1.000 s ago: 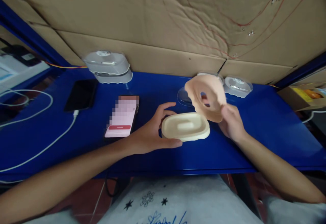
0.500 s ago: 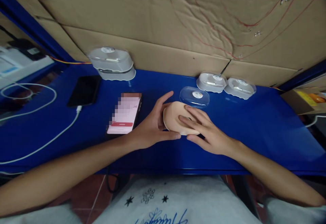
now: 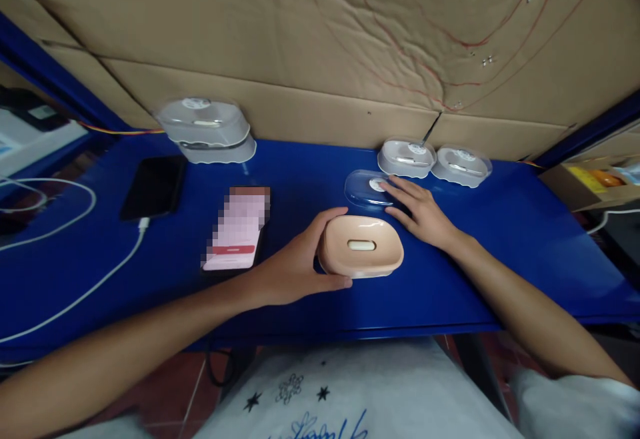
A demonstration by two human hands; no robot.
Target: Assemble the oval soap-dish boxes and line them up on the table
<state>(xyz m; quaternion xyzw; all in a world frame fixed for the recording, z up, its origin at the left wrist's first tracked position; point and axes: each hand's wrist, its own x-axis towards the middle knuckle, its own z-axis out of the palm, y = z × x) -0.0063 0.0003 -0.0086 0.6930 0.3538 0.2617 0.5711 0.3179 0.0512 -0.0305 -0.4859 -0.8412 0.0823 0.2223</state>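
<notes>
A peach oval soap box (image 3: 383,259) without a cover sits on the blue table, a cream elongated piece in the middle of its hollow. My left hand (image 3: 300,259) is wrapped round its left end, thumb at the near side and fingers at the far side. Just beyond the box lies a clear plastic lid (image 3: 357,189) bearing a round white sticker. Over the right edge of that lid, my right hand (image 3: 423,212) reaches with its fingers stretched and apart. Its fingertips are at the sticker; whether they press on the lid I cannot tell.
Two grey soap boxes with clear lids (image 3: 407,158) (image 3: 463,166) stand at the back right. More are stacked (image 3: 205,126) at the back left. A lit phone (image 3: 235,232) and a dark phone (image 3: 154,187) on a white cable lie left. Cardboard (image 3: 280,39) walls the back.
My right hand has left the soap box and moved up and right to the clear lid. The box now rests flatter, its inside showing, with my left hand still round it.
</notes>
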